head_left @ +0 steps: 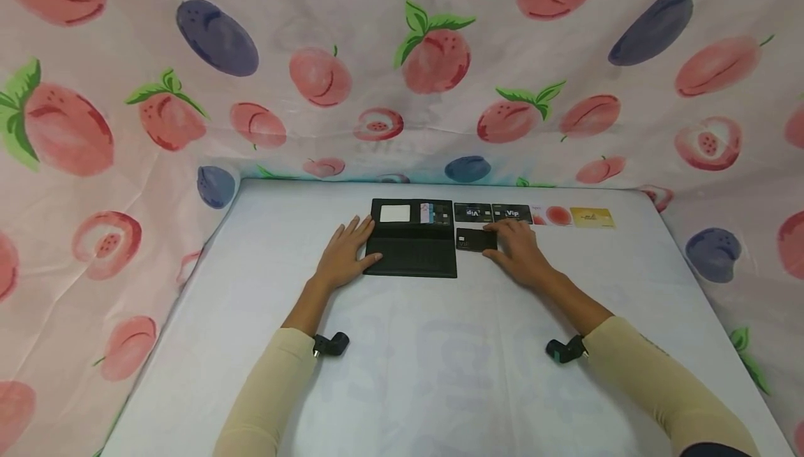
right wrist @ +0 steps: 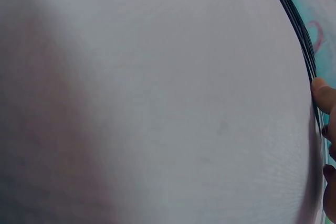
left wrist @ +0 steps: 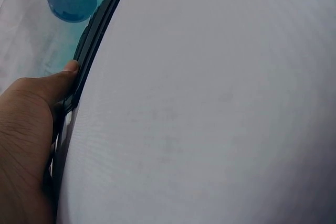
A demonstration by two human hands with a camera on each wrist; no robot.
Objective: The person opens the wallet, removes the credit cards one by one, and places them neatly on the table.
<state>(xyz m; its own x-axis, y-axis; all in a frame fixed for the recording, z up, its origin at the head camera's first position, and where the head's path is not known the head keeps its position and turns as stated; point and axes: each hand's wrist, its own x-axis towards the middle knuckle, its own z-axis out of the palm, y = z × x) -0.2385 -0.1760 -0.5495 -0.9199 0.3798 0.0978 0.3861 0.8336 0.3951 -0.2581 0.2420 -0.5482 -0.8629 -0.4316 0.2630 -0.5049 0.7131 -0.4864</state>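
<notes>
A fruit-printed cloth (head_left: 370, 24) hangs at 12 o'clock and wraps round to 9 and 3. Inside it lies the white table (head_left: 414, 366). Tan sleeves come in, the left sleeve (head_left: 270, 380) from 7 o'clock and the right sleeve (head_left: 666, 380) from 4.

Taking the wallet (head_left: 411, 256) as the dial's centre: it is black and lies open, flat on the far part of the table. The left hand (head_left: 342, 253) rests on its 9 o'clock edge, fingers straight, thumb spread wide. The right hand (head_left: 520, 251), at 3 o'clock, is narrowed on the right end of the black card (head_left: 475, 240), holding it between thumb and fingers. That card sits just beside the wallet's 3 o'clock edge.

From 2 o'clock a row runs outward: two dark Vip cards (head_left: 472, 213), a red-disc card (head_left: 559, 215), then the gold card (head_left: 592, 218). Within the wallet, a white patch (head_left: 395, 213) shows at 11 o'clock and slotted cards (head_left: 428, 213) at 1.
</notes>
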